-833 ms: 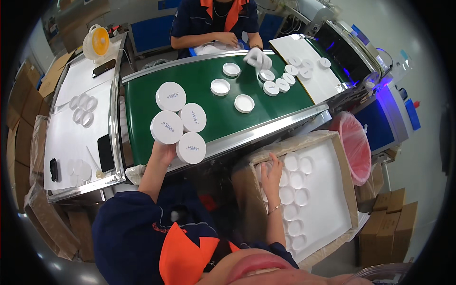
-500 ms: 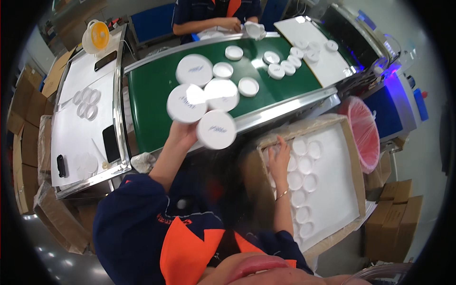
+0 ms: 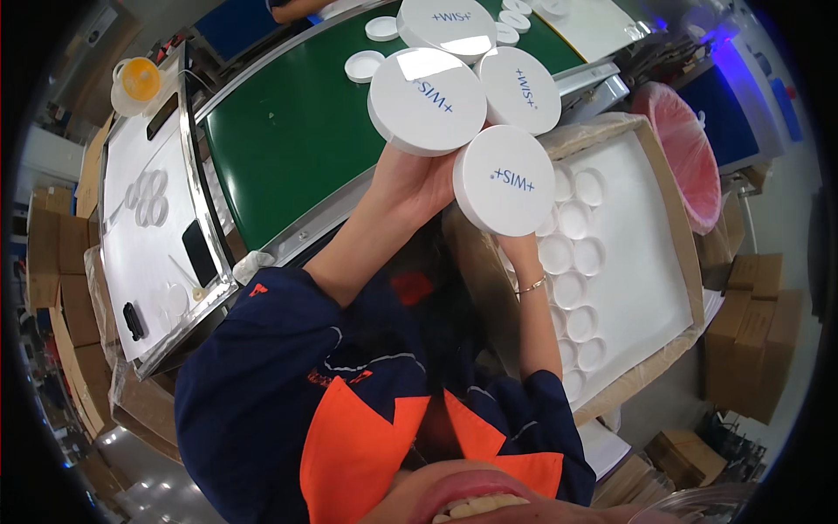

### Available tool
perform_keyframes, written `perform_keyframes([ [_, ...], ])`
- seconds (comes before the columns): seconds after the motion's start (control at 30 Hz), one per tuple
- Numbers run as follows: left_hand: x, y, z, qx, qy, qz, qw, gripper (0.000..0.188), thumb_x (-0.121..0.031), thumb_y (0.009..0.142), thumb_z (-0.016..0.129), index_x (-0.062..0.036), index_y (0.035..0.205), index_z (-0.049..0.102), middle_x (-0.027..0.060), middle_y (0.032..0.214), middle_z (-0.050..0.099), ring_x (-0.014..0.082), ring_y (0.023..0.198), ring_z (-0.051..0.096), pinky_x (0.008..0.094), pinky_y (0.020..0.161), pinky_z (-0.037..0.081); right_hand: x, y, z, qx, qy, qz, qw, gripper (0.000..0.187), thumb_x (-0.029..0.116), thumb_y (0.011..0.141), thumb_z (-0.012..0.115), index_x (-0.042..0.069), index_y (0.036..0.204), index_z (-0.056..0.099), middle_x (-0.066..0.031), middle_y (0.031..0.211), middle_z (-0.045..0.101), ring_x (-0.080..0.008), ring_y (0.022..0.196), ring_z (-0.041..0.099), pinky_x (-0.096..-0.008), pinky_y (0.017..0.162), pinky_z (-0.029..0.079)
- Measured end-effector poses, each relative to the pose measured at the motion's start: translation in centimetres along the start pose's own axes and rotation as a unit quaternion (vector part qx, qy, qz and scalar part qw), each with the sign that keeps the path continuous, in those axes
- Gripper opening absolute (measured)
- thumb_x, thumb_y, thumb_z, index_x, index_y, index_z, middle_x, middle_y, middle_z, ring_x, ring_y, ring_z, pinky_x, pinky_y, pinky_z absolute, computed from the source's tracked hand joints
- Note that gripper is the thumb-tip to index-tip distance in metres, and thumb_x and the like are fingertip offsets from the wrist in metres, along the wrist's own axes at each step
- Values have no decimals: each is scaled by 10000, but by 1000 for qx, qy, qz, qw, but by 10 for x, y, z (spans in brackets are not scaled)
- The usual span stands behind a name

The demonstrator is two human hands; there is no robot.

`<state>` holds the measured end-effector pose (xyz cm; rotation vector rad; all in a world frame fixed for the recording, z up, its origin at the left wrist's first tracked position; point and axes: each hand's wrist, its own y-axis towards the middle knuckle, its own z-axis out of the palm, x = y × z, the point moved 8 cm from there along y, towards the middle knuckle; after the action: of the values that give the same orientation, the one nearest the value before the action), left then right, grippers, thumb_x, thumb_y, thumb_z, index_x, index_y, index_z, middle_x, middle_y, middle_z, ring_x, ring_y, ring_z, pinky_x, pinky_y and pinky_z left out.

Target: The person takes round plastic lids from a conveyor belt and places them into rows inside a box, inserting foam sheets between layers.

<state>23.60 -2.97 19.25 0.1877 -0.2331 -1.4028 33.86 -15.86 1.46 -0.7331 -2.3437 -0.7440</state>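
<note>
Several white round jar lids with blue print, one of them a front lid, are fanned out in my left hand. Its fingers reach under them, mostly out of sight. Below the front lid only the wrist end of my right hand shows, at the near left side of a lined carton. Those fingers are hidden behind the lid. Rows of small white caps lie in the carton, along its left side, on a white sheet.
Loose white caps lie on the green conveyor belt. At left a white side table carries clear rings and a dark phone. Right of the carton stands a red bin. A person's arm shows at the far edge.
My left hand has carried the lids up and to the right, from over the belt's near edge toward the carton. The lids now cover my right hand's fingers.
</note>
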Motion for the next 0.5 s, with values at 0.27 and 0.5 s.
perform_keyframes([
  [0.27, 27, 12, -13, -4, 34, -24, 999, 384, -214, 991, 525, 23, 1287, 467, 168, 1227, 572, 274, 1124, 609, 411, 967, 542, 25, -6, -20, -11, 105, 20, 994, 467, 222, 793, 697, -15, 1176, 575, -242, 1202, 567, -342, 1121, 532, -429, 951, 420],
  [0.5, 38, 6, -22, -20, 1, -9, 1000, 415, -211, 978, 538, 39, 1303, 473, 219, 1242, 573, 339, 1127, 606, 484, 986, 519, 24, -18, -23, -39, 140, -25, 989, 499, 249, 807, 699, 18, 1223, 551, -223, 1232, 560, -326, 1150, 527, -425, 976, 412],
])
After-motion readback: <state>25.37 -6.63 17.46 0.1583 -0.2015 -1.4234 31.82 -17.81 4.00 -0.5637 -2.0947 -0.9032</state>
